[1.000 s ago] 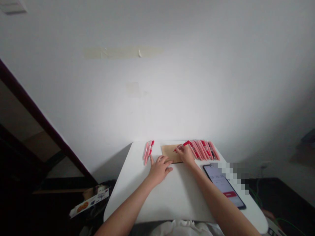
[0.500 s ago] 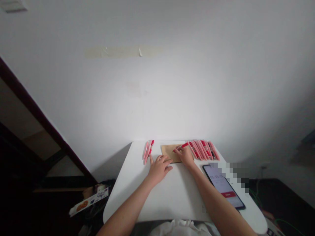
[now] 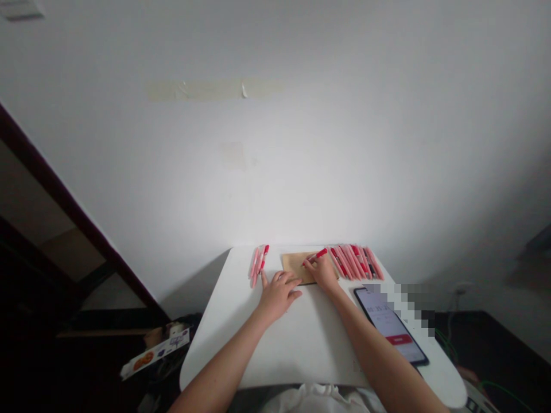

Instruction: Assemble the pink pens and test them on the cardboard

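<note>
My right hand (image 3: pixel 322 272) is closed around a red-ended pen (image 3: pixel 321 253), its tip down at a tan paper pad (image 3: pixel 294 262). Flat on the table with fingers spread, my left hand (image 3: pixel 278 293) rests its fingertips on the pad's lower left edge. A few pink and red pens (image 3: pixel 259 264) lie just beyond the left fingers. To the right of the pad, a row of several pink, red and dark pens (image 3: pixel 355 263) lies side by side. Whatever is under my right hand on the pad is hidden.
A phone (image 3: pixel 387 324) with a lit screen lies by my right forearm on the white table (image 3: pixel 301 350). The table's far edge meets a pale wall (image 3: pixel 275 189). Left of the table, a printed box (image 3: pixel 155 354) sits low among dark clutter.
The pen in my right hand has shifted very slightly left and its tilt differs a little. My left hand stays in place.
</note>
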### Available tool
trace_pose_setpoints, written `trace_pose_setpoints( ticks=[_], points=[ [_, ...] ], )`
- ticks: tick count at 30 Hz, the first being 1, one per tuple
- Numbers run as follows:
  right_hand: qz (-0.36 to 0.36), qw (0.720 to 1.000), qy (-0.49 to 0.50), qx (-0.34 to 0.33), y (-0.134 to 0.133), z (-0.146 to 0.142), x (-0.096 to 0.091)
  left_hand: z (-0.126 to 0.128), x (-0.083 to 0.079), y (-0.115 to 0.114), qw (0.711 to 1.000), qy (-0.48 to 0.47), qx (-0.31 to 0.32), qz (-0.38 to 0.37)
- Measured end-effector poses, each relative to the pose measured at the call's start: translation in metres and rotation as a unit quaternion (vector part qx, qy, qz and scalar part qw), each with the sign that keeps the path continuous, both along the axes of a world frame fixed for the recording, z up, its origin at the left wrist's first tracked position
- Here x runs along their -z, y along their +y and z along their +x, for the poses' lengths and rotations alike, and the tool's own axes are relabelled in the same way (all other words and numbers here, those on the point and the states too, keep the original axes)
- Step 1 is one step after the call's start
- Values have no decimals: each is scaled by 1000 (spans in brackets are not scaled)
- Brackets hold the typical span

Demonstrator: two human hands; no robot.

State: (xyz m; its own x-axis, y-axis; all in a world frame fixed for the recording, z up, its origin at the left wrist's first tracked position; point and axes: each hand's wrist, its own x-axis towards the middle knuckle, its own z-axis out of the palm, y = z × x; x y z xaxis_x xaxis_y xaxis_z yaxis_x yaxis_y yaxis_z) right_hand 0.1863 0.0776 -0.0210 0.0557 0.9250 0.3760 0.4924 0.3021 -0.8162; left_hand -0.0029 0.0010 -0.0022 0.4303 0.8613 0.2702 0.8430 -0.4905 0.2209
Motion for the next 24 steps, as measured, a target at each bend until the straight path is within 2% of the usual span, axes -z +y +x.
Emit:
trace_pose_setpoints(
  ticks=[24],
  points=[
    [14, 999, -14, 37, 6, 4, 6, 0, -1, 0, 1000, -7, 1, -1]
  ],
)
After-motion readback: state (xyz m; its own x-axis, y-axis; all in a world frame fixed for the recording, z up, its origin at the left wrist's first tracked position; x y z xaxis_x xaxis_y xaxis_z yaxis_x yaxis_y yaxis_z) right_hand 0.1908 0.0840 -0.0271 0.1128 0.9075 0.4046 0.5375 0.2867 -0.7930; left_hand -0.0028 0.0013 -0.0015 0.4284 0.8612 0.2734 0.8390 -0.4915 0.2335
